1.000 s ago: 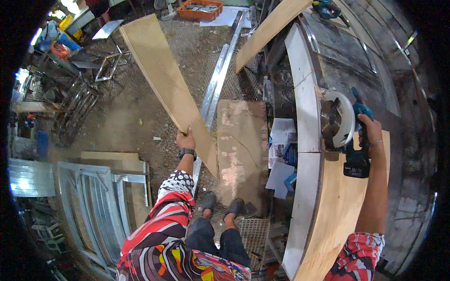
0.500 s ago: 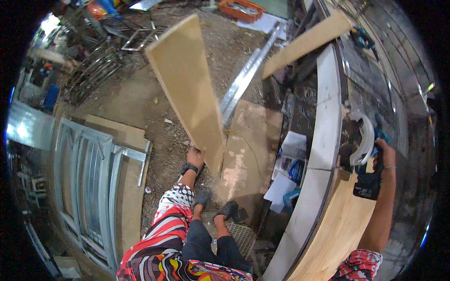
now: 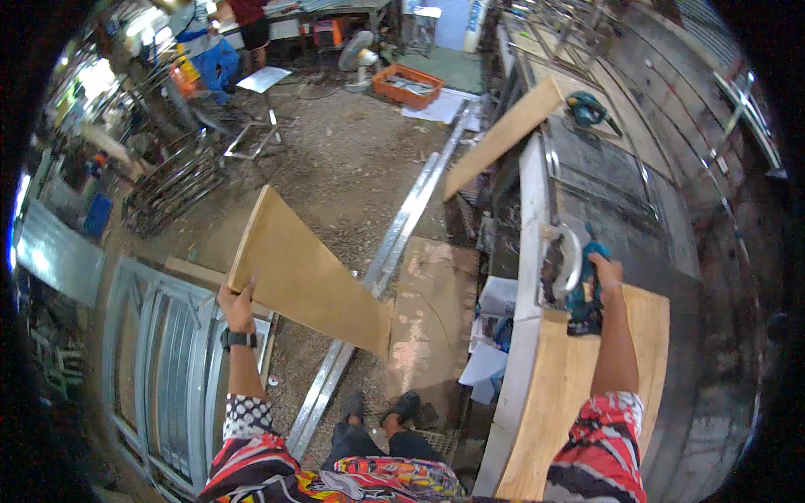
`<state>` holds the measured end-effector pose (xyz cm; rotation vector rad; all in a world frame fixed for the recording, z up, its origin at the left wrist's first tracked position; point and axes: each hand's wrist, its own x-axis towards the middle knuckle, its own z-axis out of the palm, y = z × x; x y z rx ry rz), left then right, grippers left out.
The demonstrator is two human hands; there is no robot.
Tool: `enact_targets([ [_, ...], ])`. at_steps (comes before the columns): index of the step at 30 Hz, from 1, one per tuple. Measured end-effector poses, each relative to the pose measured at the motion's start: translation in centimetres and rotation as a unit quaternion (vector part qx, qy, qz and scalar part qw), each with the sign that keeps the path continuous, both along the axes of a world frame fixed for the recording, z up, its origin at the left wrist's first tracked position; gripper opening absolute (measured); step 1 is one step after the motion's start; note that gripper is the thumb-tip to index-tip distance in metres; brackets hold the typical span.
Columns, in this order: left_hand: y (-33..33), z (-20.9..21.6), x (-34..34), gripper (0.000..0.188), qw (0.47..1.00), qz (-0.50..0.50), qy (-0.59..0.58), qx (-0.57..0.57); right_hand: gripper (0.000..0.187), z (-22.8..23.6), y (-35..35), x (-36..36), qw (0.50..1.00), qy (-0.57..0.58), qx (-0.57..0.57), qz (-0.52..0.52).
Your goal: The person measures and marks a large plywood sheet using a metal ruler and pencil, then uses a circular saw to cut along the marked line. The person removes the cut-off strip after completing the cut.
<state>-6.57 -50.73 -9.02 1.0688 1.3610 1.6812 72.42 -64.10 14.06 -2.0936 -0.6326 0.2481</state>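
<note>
My left hand (image 3: 239,310) is closed on the edge of a tan wooden board (image 3: 310,272), thumb on its face. The board stands tilted at my left front, its lower corner near the ground. My right hand (image 3: 605,275) is wrapped round the handle of a teal circular saw (image 3: 584,312) with a curved silver guard. Beneath my right arm a pale wooden plank (image 3: 545,402) lies along the workbench (image 3: 530,277), and the saw sits at its far end. Whether the blade touches the wood is hidden.
Another board (image 3: 503,134) leans on the bench, beside a second teal power tool (image 3: 584,109). Long metal channels (image 3: 402,218) cross the gravel floor. Metal frames (image 3: 159,352) stand at left. An orange crate (image 3: 408,86), a fan (image 3: 359,60) and a person in dark shorts (image 3: 254,32) are farther off.
My left hand and its board have swung left, and the board leans over more. My right hand stays on the saw. The view has tilted up, showing more of the far workshop.
</note>
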Motion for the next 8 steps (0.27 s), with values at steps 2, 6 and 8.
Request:
enact_targets([
  [2,-1.5,3.5,-0.2,0.045,0.991,-0.044,0.125,0.003,0.035,3.5,-1.1,-6.6,0.999,0.051,0.009,-0.006],
  [6,-3.8,12.0,2.7,0.059,0.948,-0.208,0.236,-0.047,0.035,3.0,-3.4,-6.2,0.999,0.005,0.015,-0.046],
  [8,-3.0,12.8,3.0,0.070,0.846,-0.265,0.452,-0.098,0.036,2.9,-3.3,-7.0,0.998,-0.002,0.023,-0.051],
])
